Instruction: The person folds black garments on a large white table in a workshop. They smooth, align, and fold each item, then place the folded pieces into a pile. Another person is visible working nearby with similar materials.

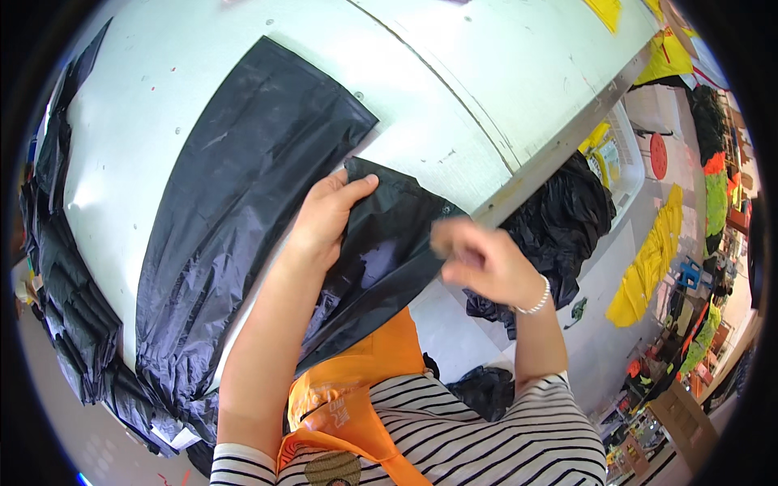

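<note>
A shiny black garment, apparently trousers [243, 146], lies across the white table with one leg-like part stretched away from me. The other leg-like part [381, 235] is drawn toward me at the table's near edge. My left hand [328, 215] is closed on the end of this nearer part, thumb on top and fingers underneath. Beside its right corner is my right hand [486, 263], fingers bent and smeared by motion; whether it touches the fabric I cannot tell. An orange apron [356, 364] hangs below the garment.
Folded black garments [69, 300] hang over the table's left edge. To the right, a heap of black fabric [559, 227] lies beside a white plastic basket [624, 154] with yellow items. Yellow fabric [648, 267] lies on the floor. A seam crosses the white table [421, 162].
</note>
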`<state>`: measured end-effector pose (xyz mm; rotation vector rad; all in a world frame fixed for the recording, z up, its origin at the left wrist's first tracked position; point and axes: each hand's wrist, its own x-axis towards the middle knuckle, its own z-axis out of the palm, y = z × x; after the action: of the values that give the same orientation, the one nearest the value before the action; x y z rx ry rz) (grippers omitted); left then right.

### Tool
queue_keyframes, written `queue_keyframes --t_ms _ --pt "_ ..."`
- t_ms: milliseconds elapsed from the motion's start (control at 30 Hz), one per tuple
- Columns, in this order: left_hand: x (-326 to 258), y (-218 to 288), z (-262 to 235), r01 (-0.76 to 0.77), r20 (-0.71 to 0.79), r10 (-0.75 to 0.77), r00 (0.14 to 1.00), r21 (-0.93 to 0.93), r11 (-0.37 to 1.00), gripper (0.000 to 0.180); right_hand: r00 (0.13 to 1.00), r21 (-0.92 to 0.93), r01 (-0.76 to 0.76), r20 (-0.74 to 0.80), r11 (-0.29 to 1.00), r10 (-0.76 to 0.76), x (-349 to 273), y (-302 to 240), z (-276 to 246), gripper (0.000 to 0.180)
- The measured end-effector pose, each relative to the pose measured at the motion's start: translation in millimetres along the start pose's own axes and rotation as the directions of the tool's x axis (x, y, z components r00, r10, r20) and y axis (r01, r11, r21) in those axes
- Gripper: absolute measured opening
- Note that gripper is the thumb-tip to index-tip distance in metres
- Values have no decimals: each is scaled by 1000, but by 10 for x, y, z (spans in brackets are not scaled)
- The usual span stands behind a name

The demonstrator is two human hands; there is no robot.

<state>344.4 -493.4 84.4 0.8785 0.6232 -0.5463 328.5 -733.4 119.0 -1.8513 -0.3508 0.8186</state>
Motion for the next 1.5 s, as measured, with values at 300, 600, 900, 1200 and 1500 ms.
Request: queue_keyframes --t_ms 300,600,900,1200,1500 --pt "-96 19 63 23 19 -22 1000 -43 999 19 849 -204 204 -450 958 -276 482 100 410 25" --pt "-82 -15 23 38 16 -38 999 -25 999 20 826 -205 209 -487 956 -285 484 217 453 17" --pt "-73 0 69 -7 -45 10 999 53 999 19 809 -139 211 -530 968 -253 443 245 454 19" --pt "-114 -5 176 -113 -29 125 992 261 959 20 834 -107 207 -500 973 -232 467 258 425 17" --pt "-479 -252 -276 -370 12 730 683 868 332 58 705 -405 -42 -660 913 -260 1053 525 -321 22"
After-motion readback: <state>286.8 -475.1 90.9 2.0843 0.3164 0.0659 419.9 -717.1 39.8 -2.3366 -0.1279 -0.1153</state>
